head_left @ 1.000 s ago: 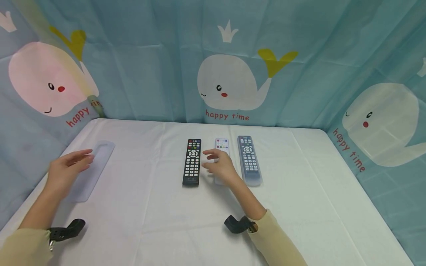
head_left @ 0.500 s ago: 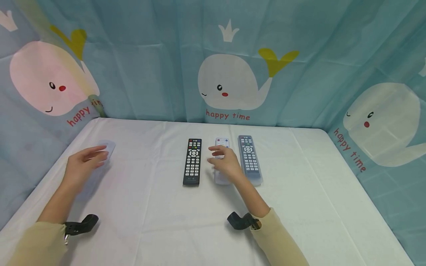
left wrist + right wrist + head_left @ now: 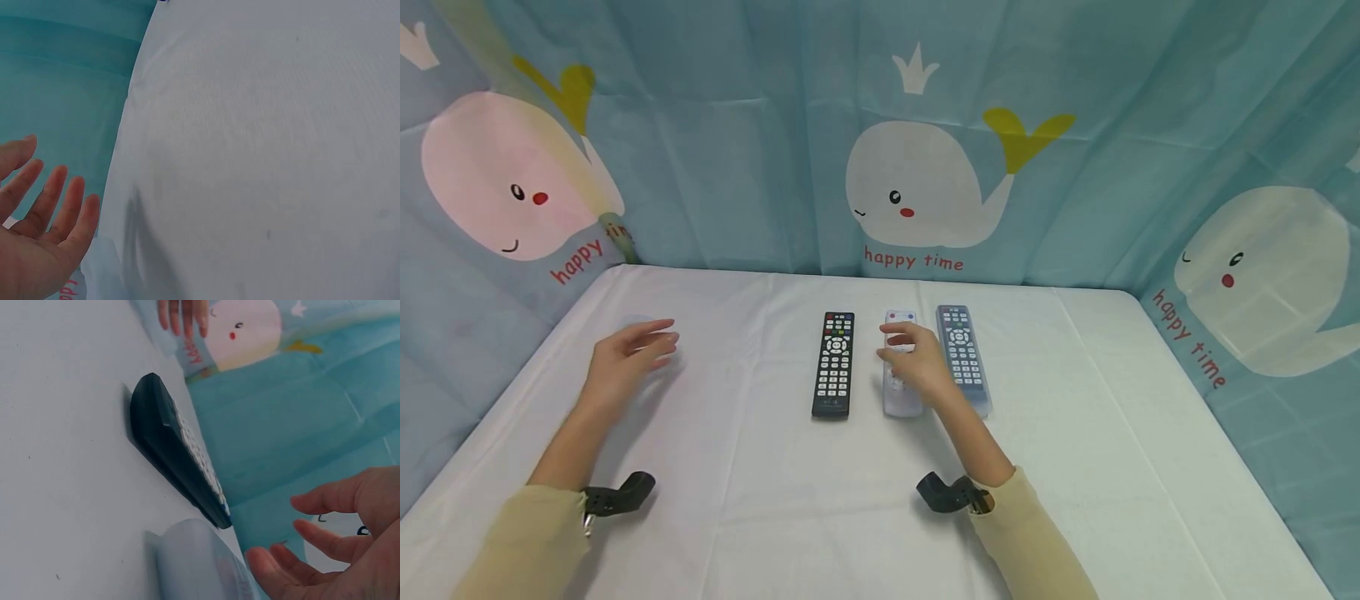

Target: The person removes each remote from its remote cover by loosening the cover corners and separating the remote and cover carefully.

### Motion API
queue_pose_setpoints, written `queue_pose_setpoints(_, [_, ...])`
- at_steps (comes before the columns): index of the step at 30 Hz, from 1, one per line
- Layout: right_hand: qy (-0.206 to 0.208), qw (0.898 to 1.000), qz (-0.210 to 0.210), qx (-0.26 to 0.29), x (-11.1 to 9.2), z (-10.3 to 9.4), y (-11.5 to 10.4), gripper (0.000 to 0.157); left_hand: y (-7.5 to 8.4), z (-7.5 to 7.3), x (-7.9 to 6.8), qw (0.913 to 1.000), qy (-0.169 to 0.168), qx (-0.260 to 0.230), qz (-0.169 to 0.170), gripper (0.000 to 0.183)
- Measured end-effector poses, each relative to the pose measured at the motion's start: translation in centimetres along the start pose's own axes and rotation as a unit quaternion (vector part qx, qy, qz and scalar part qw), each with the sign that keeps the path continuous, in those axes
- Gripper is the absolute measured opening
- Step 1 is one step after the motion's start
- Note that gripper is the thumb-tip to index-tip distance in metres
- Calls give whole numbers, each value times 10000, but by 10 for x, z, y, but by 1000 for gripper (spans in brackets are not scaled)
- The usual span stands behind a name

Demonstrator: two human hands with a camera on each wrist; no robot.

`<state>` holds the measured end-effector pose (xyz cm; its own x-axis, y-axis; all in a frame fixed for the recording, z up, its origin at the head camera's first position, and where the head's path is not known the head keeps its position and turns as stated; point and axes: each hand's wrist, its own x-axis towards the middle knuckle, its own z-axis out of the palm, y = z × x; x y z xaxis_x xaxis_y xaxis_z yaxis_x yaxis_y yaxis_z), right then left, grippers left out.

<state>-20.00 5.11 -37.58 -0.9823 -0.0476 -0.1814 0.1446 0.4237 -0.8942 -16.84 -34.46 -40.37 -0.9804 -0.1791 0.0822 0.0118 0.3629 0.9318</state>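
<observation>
My left hand point(image 3: 625, 367) is raised over the left part of the table, fingers relaxed and apart, holding nothing. Behind it, mostly hidden, lies a flat translucent sleeve point(image 3: 637, 318). My right hand point(image 3: 921, 358), fingers loosely bent and empty, hovers over a white remote control point(image 3: 901, 402) and covers part of its buttons. Left of that hand a black remote control point(image 3: 832, 367) lies face up. To the right is a grey-looking remote control point(image 3: 964, 358) in a translucent cover. In the right wrist view the black remote point(image 3: 169, 437) appears from its lower end.
A white cloth point(image 3: 760, 500) covers the table. Blue-green curtains point(image 3: 737, 167) printed with whales hang behind it and at both sides. Each wrist carries a black camera mount point(image 3: 621, 493).
My left hand has moved right, across the translucent sleeve, which is now mostly hidden. My right hand has shifted slightly right, away from the black remote control. The remotes have stayed put.
</observation>
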Motion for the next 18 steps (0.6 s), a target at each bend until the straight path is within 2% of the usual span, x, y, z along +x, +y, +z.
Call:
queue_pose_setpoints(3, [26,10000,-23,-63,1,-2,1,41,2,6,2,9997,-34,-250,11,26])
queue_pose_setpoints(6, [43,10000,1,-89,1,-5,1,41,6,12,4,9994,-75,-327,5,22])
queue_pose_setpoints(13, [79,9999,90,-57,3,-9,1,41,19,29,5,9997,-189,-91,-98,51])
queue_pose_setpoints(18, [114,9999,38,-46,5,-12,4,41,23,40,7,9996,-237,-109,-89,54])
